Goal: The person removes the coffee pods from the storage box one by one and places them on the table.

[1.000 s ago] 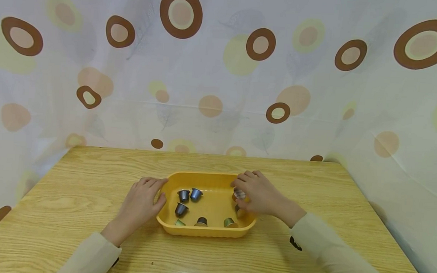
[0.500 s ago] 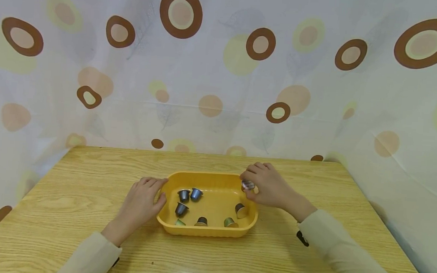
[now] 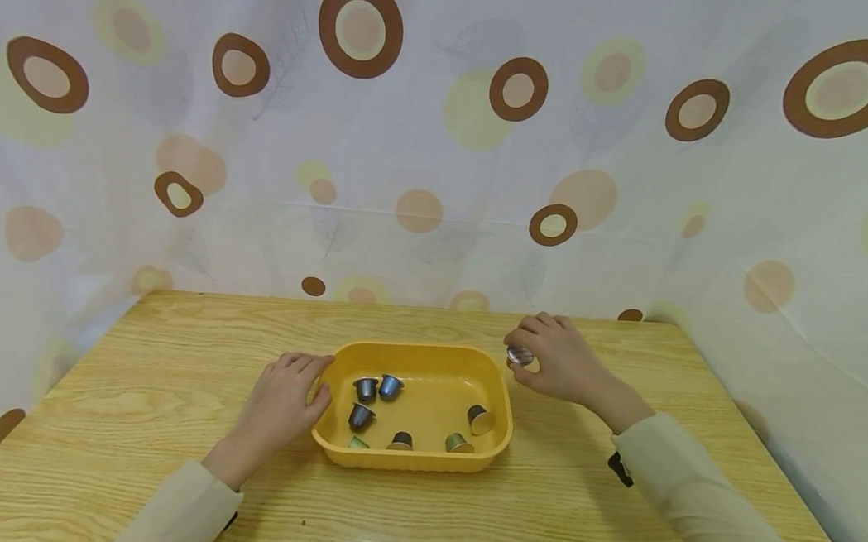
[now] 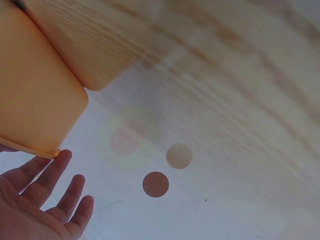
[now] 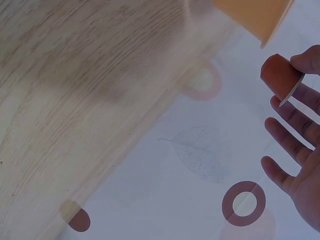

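My right hand (image 3: 557, 357) pinches a coffee capsule (image 5: 281, 77) between thumb and fingers, held up just beyond the right back corner of a yellow plastic tray (image 3: 422, 463). This capsule has a reddish-brown body in the right wrist view, and its shiny lid faces up toward the head camera. At the tray's left end, my left hand (image 3: 280, 398) touches the rim, fairly straight fingers against it in the left wrist view. Inside lie a blue capsule (image 3: 391, 388), dark grey-blue capsules (image 3: 361, 417), a green capsule (image 3: 457, 443) and dark capsules (image 3: 479, 419).
The tray stands on a wood-grain table (image 3: 196, 372). A pale curtain (image 3: 440, 164) with brown rings and circles hangs behind and along the sides. At the near left wall of the tray, a light green capsule (image 3: 358, 442) is partly hidden.
My right hand has lifted the capsule out of the tray's right end and carried it right and back, past the rim. The left hand has stayed at the rim.
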Available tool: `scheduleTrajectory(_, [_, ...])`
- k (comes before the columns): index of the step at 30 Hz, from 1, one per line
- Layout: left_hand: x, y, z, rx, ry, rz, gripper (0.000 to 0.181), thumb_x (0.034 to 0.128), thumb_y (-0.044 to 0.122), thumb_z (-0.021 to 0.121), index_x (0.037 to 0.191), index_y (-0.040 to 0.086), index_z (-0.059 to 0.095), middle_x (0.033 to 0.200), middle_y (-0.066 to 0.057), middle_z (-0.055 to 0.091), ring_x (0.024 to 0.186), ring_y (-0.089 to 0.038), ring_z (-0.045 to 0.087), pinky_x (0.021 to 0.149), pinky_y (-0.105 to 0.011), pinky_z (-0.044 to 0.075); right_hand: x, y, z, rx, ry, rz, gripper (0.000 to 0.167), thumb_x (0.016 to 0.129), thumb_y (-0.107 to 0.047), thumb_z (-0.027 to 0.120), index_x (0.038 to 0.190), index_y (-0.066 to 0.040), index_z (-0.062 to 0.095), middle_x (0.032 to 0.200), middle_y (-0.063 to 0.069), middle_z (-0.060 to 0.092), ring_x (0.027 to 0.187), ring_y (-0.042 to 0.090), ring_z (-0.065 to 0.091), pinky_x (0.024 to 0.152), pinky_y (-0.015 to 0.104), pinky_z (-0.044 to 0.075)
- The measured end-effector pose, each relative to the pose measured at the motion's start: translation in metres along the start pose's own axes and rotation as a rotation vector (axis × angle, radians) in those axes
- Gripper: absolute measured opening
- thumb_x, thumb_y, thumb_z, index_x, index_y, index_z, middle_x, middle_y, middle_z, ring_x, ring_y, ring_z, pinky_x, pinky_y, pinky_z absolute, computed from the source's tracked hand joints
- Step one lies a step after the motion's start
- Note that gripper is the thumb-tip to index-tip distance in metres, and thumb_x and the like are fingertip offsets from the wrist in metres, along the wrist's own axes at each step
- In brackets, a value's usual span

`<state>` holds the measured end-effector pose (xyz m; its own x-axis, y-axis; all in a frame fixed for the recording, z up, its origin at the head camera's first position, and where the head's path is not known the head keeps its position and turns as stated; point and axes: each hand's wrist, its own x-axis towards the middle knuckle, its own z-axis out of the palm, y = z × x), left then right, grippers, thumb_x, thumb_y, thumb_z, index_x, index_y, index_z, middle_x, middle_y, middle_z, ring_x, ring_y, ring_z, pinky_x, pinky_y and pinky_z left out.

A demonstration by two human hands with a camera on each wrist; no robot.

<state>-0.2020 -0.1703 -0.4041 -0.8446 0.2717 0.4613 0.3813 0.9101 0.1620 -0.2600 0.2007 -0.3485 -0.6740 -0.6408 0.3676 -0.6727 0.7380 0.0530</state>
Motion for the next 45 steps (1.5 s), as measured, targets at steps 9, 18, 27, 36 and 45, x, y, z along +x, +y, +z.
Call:
scheduleTrajectory(9, [0.0,-0.001,0.001,-0.003,0.003,0.006,0.037,0.0837,0.019,0.059,0.119,0.009,0.06,0.11,-0.005,0.065,0.105,-0.028,0.055,0.088,-0.046,0.045,-0.01,0.014,0.008,-0.005,-0.04,0.059,0.026,0.074,-0.023,0.069,0.098,-0.015,0.066,0.094,0.001,0.061,0.091,0.022,0.052,0.084,0.049,0.043])
scheduleTrajectory(18, [0.001,-0.001,0.0,-0.004,0.002,0.004,0.037,0.0836,0.019,0.059,0.119,0.008,0.06,0.11,-0.005,0.065,0.104,-0.027,0.055,0.088,-0.046,0.045,-0.018,0.021,0.018,-0.005,-0.101,0.104,0.025,0.075,-0.023,0.069,0.098,-0.014,0.066,0.094,0.001,0.06,0.092,0.026,0.053,0.081,0.052,0.043])
scheduleTrajectory(27, [0.0,-0.002,0.002,0.004,-0.001,0.003,0.037,0.0843,0.02,0.058,0.12,0.01,0.059,0.111,-0.005,0.065,0.105,-0.027,0.054,0.087,-0.045,0.045,-0.024,0.027,0.031,-0.002,-0.151,0.129,0.026,0.075,-0.023,0.069,0.099,-0.013,0.066,0.094,0.001,0.059,0.091,0.024,0.052,0.081,0.053,0.042])
scheduleTrajectory(36, [0.0,-0.002,0.002,0.005,-0.002,0.008,0.037,0.0846,0.021,0.057,0.12,0.009,0.059,0.111,-0.005,0.065,0.105,-0.027,0.054,0.088,-0.046,0.045,-0.028,0.029,0.038,-0.025,-0.157,0.11,0.021,0.077,-0.024,0.068,0.095,-0.014,0.066,0.091,0.001,0.059,0.091,0.025,0.053,0.08,0.053,0.043])
scheduleTrajectory(45, [0.0,-0.002,0.001,-0.001,0.014,0.014,0.037,0.0837,0.019,0.059,0.119,0.01,0.06,0.109,-0.004,0.065,0.104,-0.027,0.055,0.087,-0.045,0.046,-0.029,0.03,0.044,-0.025,-0.167,0.108,0.02,0.077,-0.024,0.069,0.095,-0.015,0.065,0.092,0.002,0.059,0.091,0.026,0.053,0.079,0.053,0.043])
